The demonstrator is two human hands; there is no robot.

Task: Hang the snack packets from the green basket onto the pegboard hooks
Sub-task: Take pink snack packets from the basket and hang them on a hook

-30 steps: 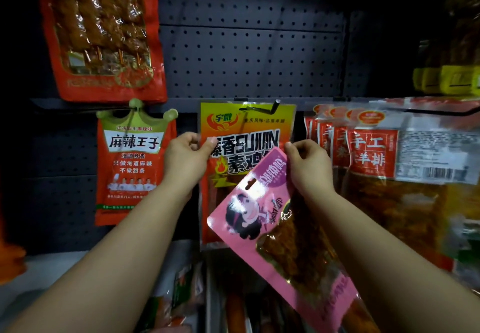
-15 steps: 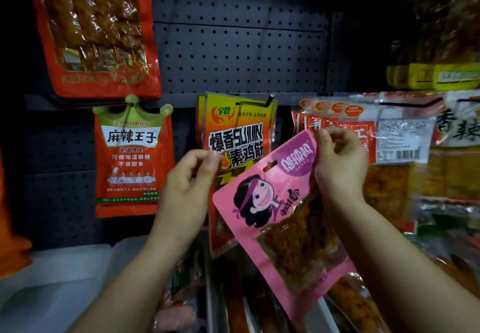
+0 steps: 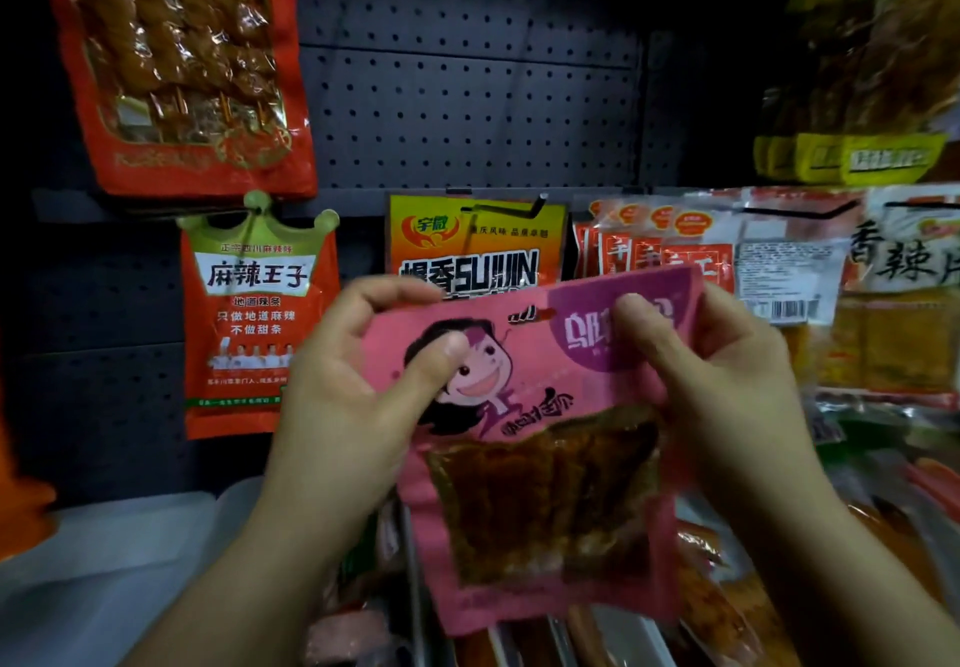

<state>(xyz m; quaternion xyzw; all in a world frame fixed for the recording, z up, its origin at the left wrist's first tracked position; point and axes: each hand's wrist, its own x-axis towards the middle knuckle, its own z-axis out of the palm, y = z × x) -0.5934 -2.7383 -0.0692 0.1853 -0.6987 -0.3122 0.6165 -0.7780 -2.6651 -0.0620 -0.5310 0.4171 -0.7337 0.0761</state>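
A pink snack packet (image 3: 524,406) with a cartoon face and a clear window is held up in front of the dark pegboard (image 3: 467,110). My left hand (image 3: 353,385) grips its upper left corner, thumb on the printed face. My right hand (image 3: 711,370) pinches its upper right edge beside the hang hole. Just behind the packet hangs a yellow-orange packet (image 3: 478,245) on a black hook (image 3: 511,209). No green basket is visible.
A large red skewer packet (image 3: 176,63) and a red crown-topped packet (image 3: 260,313) hang at left. Several red-white packets (image 3: 670,250) and yellow packs (image 3: 852,157) hang at right. Loose snack packets (image 3: 727,593) fill white bins below; a white tray (image 3: 104,552) lies lower left.
My left hand left the yellow-orange packet and took hold of the pink packet's left corner. The pink packet, tilted before, now sits nearly level and upright between both hands.
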